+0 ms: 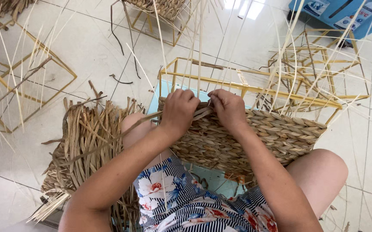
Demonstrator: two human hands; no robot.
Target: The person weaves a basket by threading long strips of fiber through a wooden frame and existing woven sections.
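Both sets of fingers are curled tight at the top edge of a half-woven basket (246,137). The left hand (178,109) is closed in a fist-like grip on a flat brownish strand (121,131) that trails off to the left past the knee, while the right hand (228,108) pinches down on the weave right at the rim, fingertips tucked in so you can't really see what's between them beyond the fibre itself. The two hands sit nearly touching each other, knuckles up. The basket is resting on the person's lap, tilted away, braided wall facing the camera, and its gold-coloured wire frame (255,86) sticks out bare beyond the woven part, with pale thin upright stakes (199,47) fanning up from it. Under it there's a bit of light blue surface (156,101) peeking out. To the left, on the white tiled floor (83,47), lies a big bundle of dried flat strands (85,141). More bare wire frames (27,81) sit around on the floor, left and upper right, and another partly woven one (162,13) is at the top. A blue box (341,13) sits in the top right corner.
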